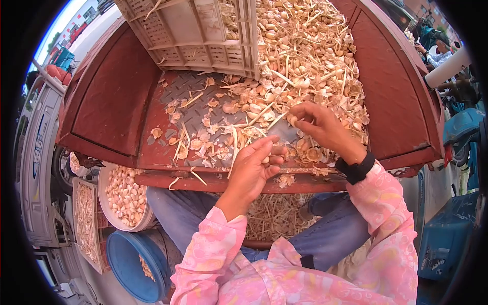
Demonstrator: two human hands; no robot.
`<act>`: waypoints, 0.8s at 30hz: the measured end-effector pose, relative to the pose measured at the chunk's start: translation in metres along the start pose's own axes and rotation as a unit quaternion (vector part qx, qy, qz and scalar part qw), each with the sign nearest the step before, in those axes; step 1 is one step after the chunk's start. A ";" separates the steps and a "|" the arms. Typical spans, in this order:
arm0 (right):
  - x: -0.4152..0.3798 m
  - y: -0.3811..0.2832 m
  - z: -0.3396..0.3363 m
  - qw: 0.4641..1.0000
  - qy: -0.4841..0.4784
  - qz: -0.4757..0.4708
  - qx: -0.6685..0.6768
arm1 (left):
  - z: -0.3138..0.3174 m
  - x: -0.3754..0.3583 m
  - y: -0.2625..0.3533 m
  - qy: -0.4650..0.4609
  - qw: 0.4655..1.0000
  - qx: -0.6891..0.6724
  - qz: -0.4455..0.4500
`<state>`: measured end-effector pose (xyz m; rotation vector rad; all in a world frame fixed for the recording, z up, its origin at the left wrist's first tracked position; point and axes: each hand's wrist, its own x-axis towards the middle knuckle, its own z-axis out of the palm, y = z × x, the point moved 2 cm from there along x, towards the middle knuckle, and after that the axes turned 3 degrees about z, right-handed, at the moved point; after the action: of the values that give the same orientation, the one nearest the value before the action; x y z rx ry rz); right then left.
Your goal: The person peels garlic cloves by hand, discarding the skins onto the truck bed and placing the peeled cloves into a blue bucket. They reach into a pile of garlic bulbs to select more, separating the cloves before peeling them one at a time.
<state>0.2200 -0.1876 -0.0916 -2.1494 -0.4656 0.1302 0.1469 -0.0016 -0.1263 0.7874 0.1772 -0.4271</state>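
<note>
My left hand [255,168] is above the front edge of the truck bed, palm turned up and fingers curled round a pale garlic clove [265,159]. To its right and a little farther off, my right hand [324,128] pinches another garlic clove [293,120] between thumb and fingers, just over the heap. A large pile of loose garlic cloves, skins and dry stalks [310,56] fills the back and right of the bed. Scattered skins and stalk bits [203,140] lie on the metal floor beyond my left hand.
A dirty white plastic crate [188,35] stands tilted on the red truck bed [109,91]. At lower left are a white bucket of cloves [124,198], a blue bucket [133,267] and a crate of scraps [87,223]. Another person [441,55] is at far right.
</note>
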 end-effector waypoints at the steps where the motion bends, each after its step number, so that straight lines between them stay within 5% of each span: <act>1: -0.003 0.001 0.005 1.000 -0.002 0.003 0.030 | 0.005 0.003 -0.002 0.012 0.999 -0.024 -0.017; 4: -0.013 -0.020 0.016 0.973 -0.054 -0.224 -0.029 | 0.002 0.012 -0.015 -0.019 0.985 -0.162 -0.057; 7: -0.024 -0.036 0.020 0.970 0.000 -0.240 0.029 | -0.014 -0.007 -0.007 -0.011 0.975 -0.215 -0.064; 10: -0.016 0.000 -0.015 0.985 0.165 -0.006 0.051 | -0.046 -0.072 0.039 0.008 0.973 -0.231 0.013; 13: -0.019 0.029 -0.051 0.975 0.171 0.029 -0.142 | -0.115 -0.178 0.095 0.176 0.955 -0.037 0.236; 15: -0.024 0.036 -0.052 0.950 0.120 0.017 -0.289 | -0.171 -0.254 0.112 0.396 0.852 0.156 0.307; 19: -0.023 0.033 -0.030 0.935 0.090 0.019 -0.342 | -0.294 -0.383 0.079 0.665 0.633 0.391 0.067; 22: -0.018 0.028 -0.021 0.944 0.078 -0.012 -0.319 | -0.303 -0.381 0.066 0.609 0.481 0.615 0.139; 24: -0.014 0.023 -0.016 0.956 0.049 -0.033 -0.288 | -0.243 -0.327 0.082 0.580 0.586 0.528 0.204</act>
<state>0.2181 -0.2172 -0.1014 -2.6887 -0.5656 -0.1732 -0.1112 0.3244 -0.1410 2.1943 1.0114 0.6242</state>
